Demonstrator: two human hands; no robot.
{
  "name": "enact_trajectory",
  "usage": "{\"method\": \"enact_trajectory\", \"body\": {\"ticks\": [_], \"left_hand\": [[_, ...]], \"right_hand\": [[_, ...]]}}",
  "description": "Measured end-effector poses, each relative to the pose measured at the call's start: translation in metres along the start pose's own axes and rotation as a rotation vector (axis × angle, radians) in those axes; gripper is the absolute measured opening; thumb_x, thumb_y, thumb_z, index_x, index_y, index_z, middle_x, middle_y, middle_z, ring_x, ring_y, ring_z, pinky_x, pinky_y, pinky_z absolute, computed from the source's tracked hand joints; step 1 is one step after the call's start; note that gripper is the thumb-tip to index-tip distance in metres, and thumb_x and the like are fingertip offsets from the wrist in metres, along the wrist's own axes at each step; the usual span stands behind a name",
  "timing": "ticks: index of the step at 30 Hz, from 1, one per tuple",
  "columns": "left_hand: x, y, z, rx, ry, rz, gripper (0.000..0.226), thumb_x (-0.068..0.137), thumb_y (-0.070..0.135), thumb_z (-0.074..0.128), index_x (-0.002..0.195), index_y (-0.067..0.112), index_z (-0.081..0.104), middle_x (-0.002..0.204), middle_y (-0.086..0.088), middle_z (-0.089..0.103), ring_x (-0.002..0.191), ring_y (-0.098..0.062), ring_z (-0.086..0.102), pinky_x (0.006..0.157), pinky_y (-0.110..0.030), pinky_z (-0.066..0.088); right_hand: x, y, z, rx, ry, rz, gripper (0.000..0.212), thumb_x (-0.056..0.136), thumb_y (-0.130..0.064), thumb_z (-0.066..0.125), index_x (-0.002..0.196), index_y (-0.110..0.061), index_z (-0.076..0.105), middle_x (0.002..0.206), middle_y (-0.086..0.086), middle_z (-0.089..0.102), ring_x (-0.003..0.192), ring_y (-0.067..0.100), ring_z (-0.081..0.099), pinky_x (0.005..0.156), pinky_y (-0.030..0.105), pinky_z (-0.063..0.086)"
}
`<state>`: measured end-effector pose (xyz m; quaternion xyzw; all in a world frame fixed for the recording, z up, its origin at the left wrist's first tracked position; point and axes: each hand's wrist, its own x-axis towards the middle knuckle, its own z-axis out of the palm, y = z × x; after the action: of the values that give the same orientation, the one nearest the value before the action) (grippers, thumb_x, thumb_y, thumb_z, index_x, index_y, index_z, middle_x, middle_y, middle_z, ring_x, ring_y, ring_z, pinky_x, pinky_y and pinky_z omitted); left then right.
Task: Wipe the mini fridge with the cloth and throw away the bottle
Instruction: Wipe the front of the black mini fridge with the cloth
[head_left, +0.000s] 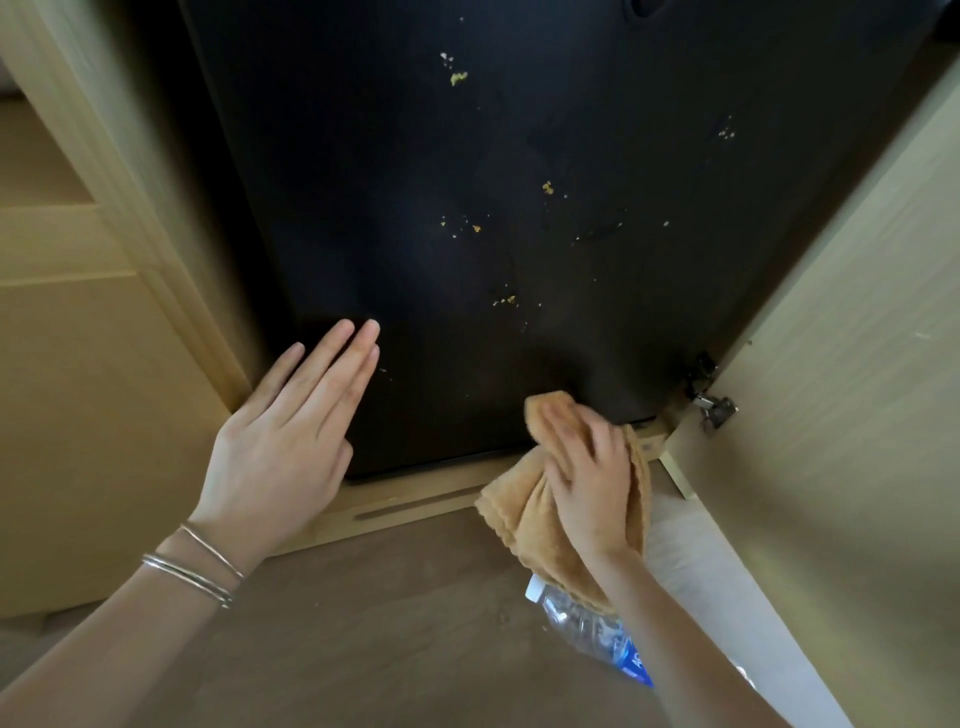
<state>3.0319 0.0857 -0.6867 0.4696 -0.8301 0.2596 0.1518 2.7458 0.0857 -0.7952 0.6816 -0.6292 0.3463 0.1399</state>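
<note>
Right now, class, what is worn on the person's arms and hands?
Above the left hand, the wrist carries several thin silver bangles. The right hand and its wrist carry nothing. Neither forearm shows a sleeve, and neither hand has a glove or visible ring.

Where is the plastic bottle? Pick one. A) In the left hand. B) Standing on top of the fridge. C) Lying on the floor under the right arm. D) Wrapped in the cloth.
C: the bottle lies on the floor beneath the right forearm; the right hand grips only the cloth, and the left hand is flat and holds nothing.
</note>
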Motion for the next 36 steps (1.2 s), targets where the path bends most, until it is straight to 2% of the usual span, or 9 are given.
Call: {"method": "enact_trajectory", "body": {"ticks": [3,5,10,12,16,19,24,27,36], "left_hand": [[0.001,0.001,0.001,0.001,0.006,0.002,0.064,0.088,0.012,0.035,0.15,0.001,0.025,0.161,-0.012,0.02,0.149,-0.026,0.017,0.122,-0.042,0.013],[0.002,0.002,0.002,0.002,0.009,0.008,0.064,0.088,0.012,0.035,0.151,0.001,0.026,0.161,-0.012,0.019,0.15,-0.026,0.017,0.122,-0.042,0.013],[0.001,0.003,0.004,-0.004,0.027,0.003,0.063,0.089,0.011,0.034,0.151,0.002,0.025,0.161,-0.012,0.02,0.15,-0.027,0.017,0.121,-0.044,0.015],[0.002,0.003,0.003,0.0,0.026,0.005,0.064,0.088,0.011,0.034,0.151,0.002,0.026,0.161,-0.011,0.02,0.15,-0.027,0.016,0.121,-0.044,0.015],[-0.003,-0.001,-0.002,0.025,0.023,-0.014,0.063,0.088,0.01,0.034,0.15,-0.001,0.026,0.161,-0.014,0.02,0.149,-0.026,0.018,0.121,-0.044,0.012],[-0.006,-0.004,-0.005,0.05,0.024,-0.03,0.064,0.089,0.01,0.035,0.15,-0.003,0.024,0.162,-0.015,0.017,0.149,-0.027,0.017,0.122,-0.043,0.01],[-0.007,-0.004,-0.007,0.075,0.017,-0.029,0.062,0.09,0.003,0.04,0.15,-0.004,0.023,0.162,-0.016,0.015,0.149,-0.028,0.014,0.122,-0.041,0.008],[-0.007,-0.006,-0.008,0.112,-0.013,-0.013,0.067,0.088,0.009,0.041,0.15,-0.005,0.021,0.162,-0.017,0.011,0.15,-0.028,0.012,0.122,-0.04,0.006],[-0.009,-0.006,-0.005,0.16,0.032,0.002,0.062,0.094,0.007,0.033,0.152,-0.005,0.015,0.163,-0.016,0.003,0.151,-0.026,0.006,0.123,-0.038,0.003]], "right_hand": [[0.015,0.007,-0.011,0.147,0.176,0.274,0.043,0.089,-0.024,0.054,0.132,-0.02,0.05,0.121,0.007,0.049,0.101,0.018,0.046,0.083,0.039,0.051],[0.026,0.001,-0.013,0.196,0.22,0.326,0.041,0.091,-0.026,0.049,0.132,-0.018,0.05,0.123,0.009,0.049,0.103,0.021,0.049,0.087,0.039,0.05],[0.009,-0.037,0.0,0.137,0.028,0.13,0.044,0.09,-0.032,0.05,0.133,-0.025,0.042,0.122,0.001,0.046,0.1,0.016,0.048,0.084,0.033,0.05],[0.0,-0.039,0.005,0.087,-0.04,0.043,0.047,0.089,-0.03,0.053,0.134,-0.027,0.04,0.121,0.005,0.051,0.097,0.02,0.052,0.083,0.039,0.052],[0.015,-0.057,-0.005,0.122,0.067,-0.085,0.044,0.092,-0.031,0.046,0.135,-0.027,0.04,0.125,-0.001,0.045,0.101,0.021,0.048,0.094,0.034,0.04],[0.038,-0.084,-0.006,0.212,0.169,-0.028,0.042,0.091,-0.028,0.048,0.133,-0.025,0.045,0.127,-0.001,0.043,0.104,0.02,0.047,0.094,0.036,0.042],[0.016,-0.076,0.019,0.083,0.089,-0.083,0.044,0.091,-0.029,0.049,0.134,-0.027,0.041,0.125,0.002,0.041,0.099,0.023,0.046,0.085,0.045,0.049],[0.0,-0.069,0.025,0.055,0.016,-0.097,0.051,0.086,-0.024,0.058,0.133,-0.027,0.04,0.124,0.002,0.041,0.1,0.023,0.044,0.086,0.048,0.05],[0.05,-0.132,0.0,0.21,0.213,-0.145,0.043,0.093,-0.025,0.054,0.134,-0.029,0.042,0.126,-0.001,0.042,0.097,0.025,0.054,0.086,0.041,0.045]]}}
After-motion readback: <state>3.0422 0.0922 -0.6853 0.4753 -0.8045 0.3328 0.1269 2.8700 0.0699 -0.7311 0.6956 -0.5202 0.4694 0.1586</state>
